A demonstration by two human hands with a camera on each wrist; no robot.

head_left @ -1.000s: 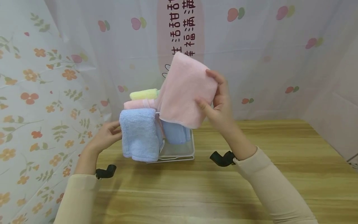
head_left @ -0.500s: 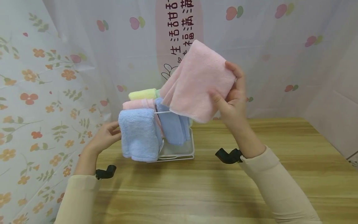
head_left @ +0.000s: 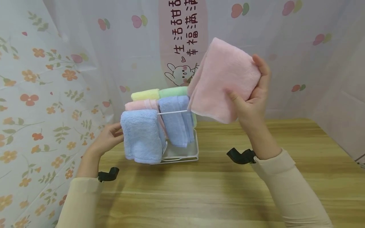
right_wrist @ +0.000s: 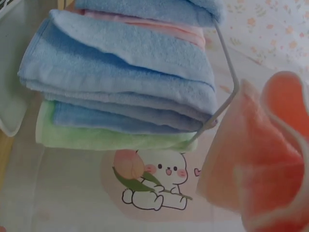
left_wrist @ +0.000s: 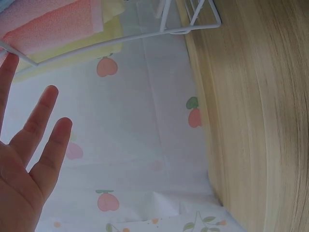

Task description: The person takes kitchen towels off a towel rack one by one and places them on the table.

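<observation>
A folded pink towel [head_left: 220, 80] is in my right hand [head_left: 253, 103], thumb in front and fingers behind, raised to the right of a white wire towel rack [head_left: 172, 112]. In the right wrist view the pink towel [right_wrist: 275, 159] hangs loose at the right; that hand is out of frame there. My left hand [head_left: 105, 139] is at the rack's left side. The left wrist view shows its fingers fairly straight, one fingertip at the wire; the thumb is hidden. On the rack hang blue towels [head_left: 141, 136], a pink one [head_left: 137, 105], a yellow one [head_left: 145, 95] and a green one [head_left: 174, 91].
The rack has a pale tray base [head_left: 182, 152] and stands on a wood-grain table [head_left: 176, 190]. A printed curtain [head_left: 128, 47] rises close behind, and a flowered one [head_left: 42, 110] borders the left. Part of the rack's front bar is bare.
My right hand has carried the pink towel right and slightly up, away from the rack. The front bar, blue towel and green towel behind it came into view. The left hand stayed put.
</observation>
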